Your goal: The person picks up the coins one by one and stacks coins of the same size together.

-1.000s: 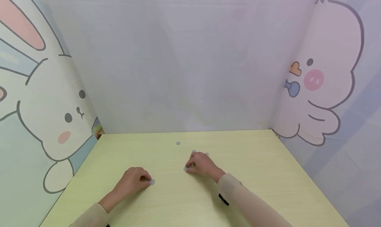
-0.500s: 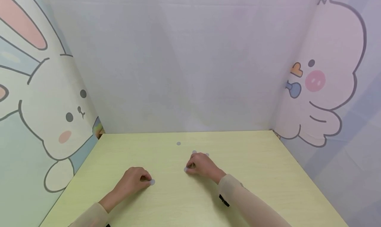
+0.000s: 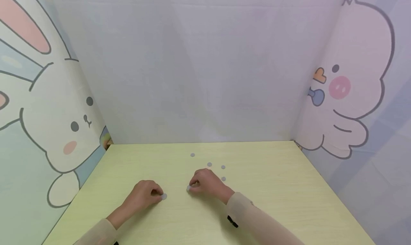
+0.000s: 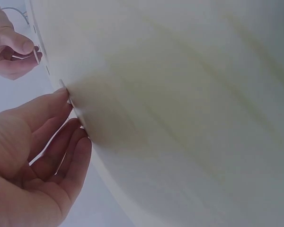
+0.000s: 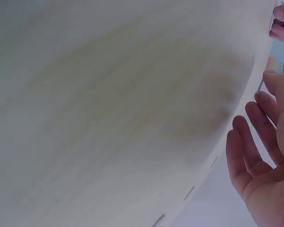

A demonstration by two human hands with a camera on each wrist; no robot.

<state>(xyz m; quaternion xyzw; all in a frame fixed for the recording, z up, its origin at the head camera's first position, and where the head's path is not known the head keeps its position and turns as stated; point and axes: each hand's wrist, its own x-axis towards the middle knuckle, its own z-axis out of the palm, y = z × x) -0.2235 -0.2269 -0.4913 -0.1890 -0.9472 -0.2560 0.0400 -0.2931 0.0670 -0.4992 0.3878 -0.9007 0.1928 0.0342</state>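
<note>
Small grey, coin-like discs lie on the pale yellow table. At the centre left of the tabletop, my left hand (image 3: 144, 195) pinches one coin (image 3: 164, 196) at its edge, low against the surface. My right hand (image 3: 207, 182) holds another coin (image 3: 188, 188) between thumb and forefinger, a short way to the right of the first. In the right wrist view that coin (image 5: 260, 86) shows edge-on at the fingertips, with the other fingers loosely bent. The left wrist view shows a thin coin edge (image 4: 62, 83) by the left thumb; most of it is hidden.
Several loose coins lie beyond the right hand: one far coin (image 3: 192, 155), a middle coin (image 3: 209, 164), one to its right, and a nearer coin (image 3: 223, 179). A pale cloth backdrop (image 3: 199, 77) stands behind the table (image 3: 273, 188), with printed cartoon cloth at both sides.
My right hand has moved left and slightly nearer with its coin, uncovering a coin on the table behind it. My left hand has stayed in place.
</note>
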